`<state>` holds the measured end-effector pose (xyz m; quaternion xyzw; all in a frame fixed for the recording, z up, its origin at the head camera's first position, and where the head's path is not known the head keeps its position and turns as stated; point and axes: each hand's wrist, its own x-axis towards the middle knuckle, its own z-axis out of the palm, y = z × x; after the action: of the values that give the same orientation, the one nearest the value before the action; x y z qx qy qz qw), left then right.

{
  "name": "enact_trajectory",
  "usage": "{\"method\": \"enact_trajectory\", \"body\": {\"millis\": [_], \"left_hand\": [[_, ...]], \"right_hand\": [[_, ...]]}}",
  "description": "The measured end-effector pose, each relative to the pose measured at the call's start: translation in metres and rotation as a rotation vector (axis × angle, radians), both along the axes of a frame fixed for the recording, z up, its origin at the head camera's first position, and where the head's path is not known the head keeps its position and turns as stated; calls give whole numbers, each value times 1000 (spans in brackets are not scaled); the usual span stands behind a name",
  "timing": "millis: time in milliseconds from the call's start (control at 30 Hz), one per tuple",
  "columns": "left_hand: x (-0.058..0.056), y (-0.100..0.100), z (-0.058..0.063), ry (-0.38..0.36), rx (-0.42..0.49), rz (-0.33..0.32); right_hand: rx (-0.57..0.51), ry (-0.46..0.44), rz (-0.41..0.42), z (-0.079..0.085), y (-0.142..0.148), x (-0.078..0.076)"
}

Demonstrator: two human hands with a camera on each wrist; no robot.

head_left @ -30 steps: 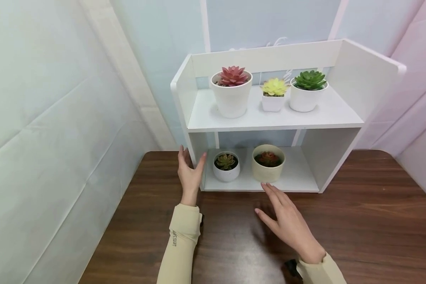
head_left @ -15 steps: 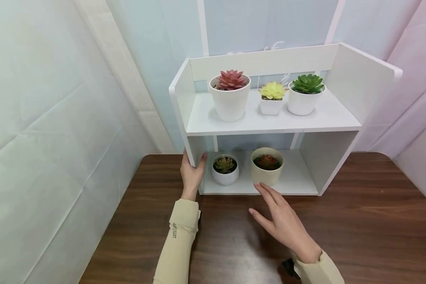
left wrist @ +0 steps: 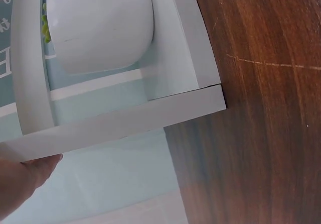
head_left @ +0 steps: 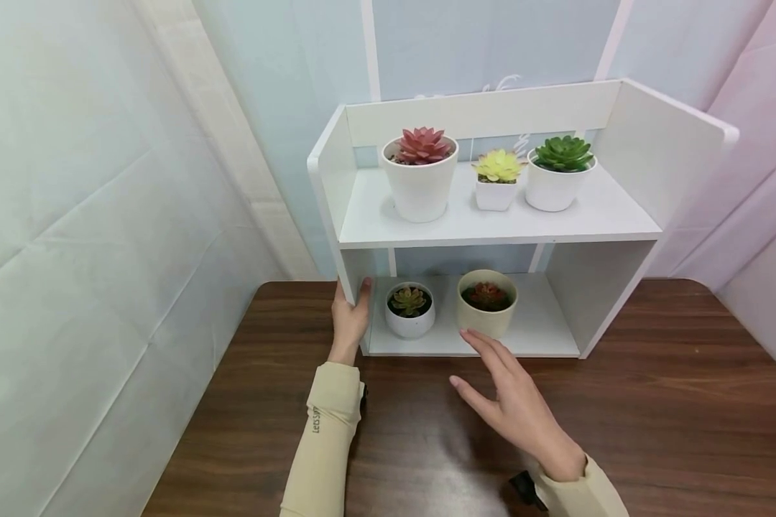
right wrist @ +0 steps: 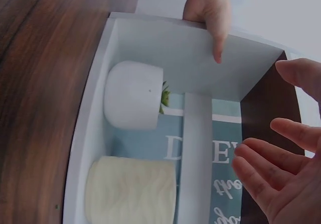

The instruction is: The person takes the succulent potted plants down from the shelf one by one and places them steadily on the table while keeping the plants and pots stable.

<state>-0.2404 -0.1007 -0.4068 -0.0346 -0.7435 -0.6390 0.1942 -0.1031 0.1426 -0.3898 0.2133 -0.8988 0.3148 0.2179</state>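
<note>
A white two-tier shelf point(head_left: 501, 240) stands on the brown wooden table. My left hand point(head_left: 349, 321) grips the lower part of its left side panel point(head_left: 328, 179), thumb inside and fingers outside. In the right wrist view, the left thumb point(right wrist: 218, 45) lies against the panel's inner face. A small white round pot point(head_left: 410, 322) with a succulent sits close to that thumb. Right of it is a cream pot point(head_left: 487, 320) with a reddish succulent. My right hand point(head_left: 514, 402) hovers before the cream pot, fingers extended, holding nothing.
On the upper tier stand a tall white pot point(head_left: 422, 190) with a red succulent, a small square pot point(head_left: 495, 195) with a yellow one, and a white pot point(head_left: 552, 188) with a green one. Pale curtains hang at left, back and right.
My left hand has closed from spread fingers into a grip on the left panel. The right hand has drifted slightly left. The pots keep their places on the shelf.
</note>
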Motion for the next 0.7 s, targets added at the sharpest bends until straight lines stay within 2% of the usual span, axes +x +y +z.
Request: {"method": "enact_trajectory", "body": {"millis": [300, 467, 533, 700], "left_hand": [[-1, -2, -2, 1, -28, -29], [-1, -3, -2, -38, -32, -39], [1, -4, 1, -51, -37, -44], [17, -1, 23, -36, -47, -84]], "right_hand": [[-87, 118, 54, 21, 0, -4], [-133, 159, 65, 33, 5, -8], [-150, 170, 73, 38, 7, -10], [-190, 188, 90, 52, 9, -15]]}}
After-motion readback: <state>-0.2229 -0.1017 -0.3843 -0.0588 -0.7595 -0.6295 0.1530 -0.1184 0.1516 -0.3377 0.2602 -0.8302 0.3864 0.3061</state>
